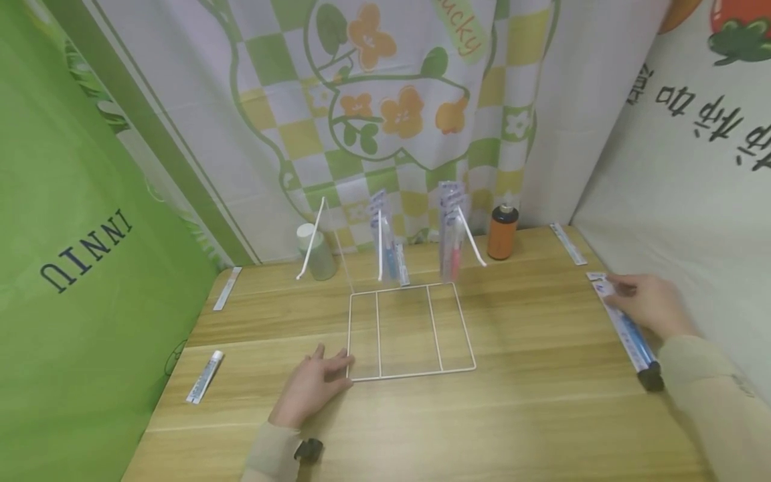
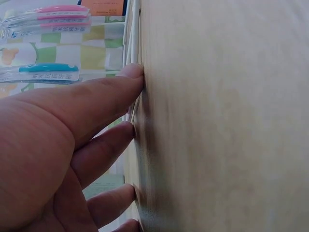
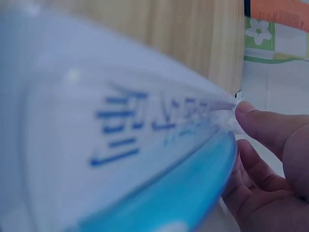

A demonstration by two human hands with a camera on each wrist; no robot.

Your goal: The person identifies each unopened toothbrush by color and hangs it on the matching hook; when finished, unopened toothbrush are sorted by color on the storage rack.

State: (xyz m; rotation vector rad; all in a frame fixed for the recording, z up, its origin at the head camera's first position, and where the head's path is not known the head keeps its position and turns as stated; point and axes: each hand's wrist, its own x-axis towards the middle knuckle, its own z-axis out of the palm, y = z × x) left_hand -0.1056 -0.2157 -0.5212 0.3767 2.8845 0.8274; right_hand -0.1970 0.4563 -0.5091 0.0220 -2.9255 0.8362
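Observation:
On the right side of the table my right hand [image 1: 647,304] pinches a packaged blue toothbrush [image 1: 634,343] near its upper end. In the right wrist view the clear pack with its blue handle [image 3: 193,188] fills the foreground, and thumb and fingers meet at its far end. My left hand [image 1: 316,387], fingers spread, rests at the front left corner of a white wire display rack [image 1: 409,375], thumb tip and fingertips down by the wire and tabletop. From the rack's hooks hang packaged blue toothbrushes [image 1: 390,258] in the middle and pink ones [image 1: 456,258] on the right; the left hook [image 1: 310,244] is bare.
Behind the rack stand a pale green bottle [image 1: 322,260] with a white cap and an orange bottle [image 1: 502,234]. A small tube [image 1: 206,377] lies at left. Slim white packets lie at the back left [image 1: 227,288] and back right [image 1: 568,244]. Printed cloth hangs around the table.

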